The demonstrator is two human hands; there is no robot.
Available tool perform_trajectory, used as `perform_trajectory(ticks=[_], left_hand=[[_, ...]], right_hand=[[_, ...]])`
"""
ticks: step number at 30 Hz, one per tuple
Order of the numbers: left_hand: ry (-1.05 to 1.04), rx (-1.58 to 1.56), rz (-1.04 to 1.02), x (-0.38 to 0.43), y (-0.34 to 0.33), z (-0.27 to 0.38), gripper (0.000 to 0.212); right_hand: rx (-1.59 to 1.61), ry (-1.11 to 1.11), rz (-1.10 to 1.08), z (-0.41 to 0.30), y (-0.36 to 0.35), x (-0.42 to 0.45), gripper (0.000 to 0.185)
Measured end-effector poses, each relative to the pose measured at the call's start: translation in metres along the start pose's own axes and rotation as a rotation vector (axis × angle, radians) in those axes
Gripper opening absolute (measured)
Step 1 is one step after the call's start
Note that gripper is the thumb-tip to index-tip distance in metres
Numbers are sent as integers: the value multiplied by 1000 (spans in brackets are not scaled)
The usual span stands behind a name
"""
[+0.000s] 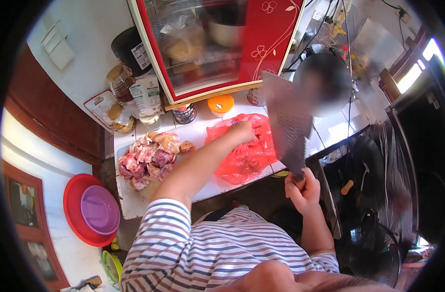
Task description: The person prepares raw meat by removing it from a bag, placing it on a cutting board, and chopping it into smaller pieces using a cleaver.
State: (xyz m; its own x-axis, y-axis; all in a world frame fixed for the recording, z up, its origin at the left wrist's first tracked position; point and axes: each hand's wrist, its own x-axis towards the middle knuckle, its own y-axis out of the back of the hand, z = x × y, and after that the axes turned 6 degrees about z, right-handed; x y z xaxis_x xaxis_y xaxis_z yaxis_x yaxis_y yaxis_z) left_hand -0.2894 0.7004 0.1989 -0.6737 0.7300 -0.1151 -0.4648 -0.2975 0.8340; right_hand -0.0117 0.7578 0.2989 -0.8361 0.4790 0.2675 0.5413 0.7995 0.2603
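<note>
My right hand (303, 188) is closed around the handle of a large metal cleaver (289, 116), whose broad blade points up and away from me, to the right of the bag. My left hand (243, 132) reaches into a thin red plastic bag (240, 160) lying open on the white tiled counter. Its fingers are partly hidden, and what they touch is unclear. Reddish pieces show inside the bag. Left of my forearm, a pile of raw chopped meat (149, 158) with skin and fat rests on a pale cutting board (134, 202).
A red-framed glass cabinet (207, 89) stands behind the counter. Along the back are an orange-lidded container (221, 105), a dark tin (184, 114) and lidded jars (120, 85). Red (72, 197) and purple (100, 210) basins are at left. Cables (349, 73) hang at right beside a blurred round object.
</note>
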Motion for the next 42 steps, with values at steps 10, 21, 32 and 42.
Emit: perform_trajectory(ticks=[10, 21, 32, 42], left_hand=[[-419, -109, 518, -120, 18, 2, 35], [383, -35, 1089, -371, 26, -121, 26], [282, -175, 1019, -355, 12, -112, 28], [-23, -359, 1042, -288, 54, -93, 27]], right_hand=[[48, 28, -267, 13, 1, 21, 31], [101, -65, -706, 10, -135, 26, 22], [156, -309, -516, 42, -146, -16, 11], [-83, 62, -435, 7, -190, 14, 28]])
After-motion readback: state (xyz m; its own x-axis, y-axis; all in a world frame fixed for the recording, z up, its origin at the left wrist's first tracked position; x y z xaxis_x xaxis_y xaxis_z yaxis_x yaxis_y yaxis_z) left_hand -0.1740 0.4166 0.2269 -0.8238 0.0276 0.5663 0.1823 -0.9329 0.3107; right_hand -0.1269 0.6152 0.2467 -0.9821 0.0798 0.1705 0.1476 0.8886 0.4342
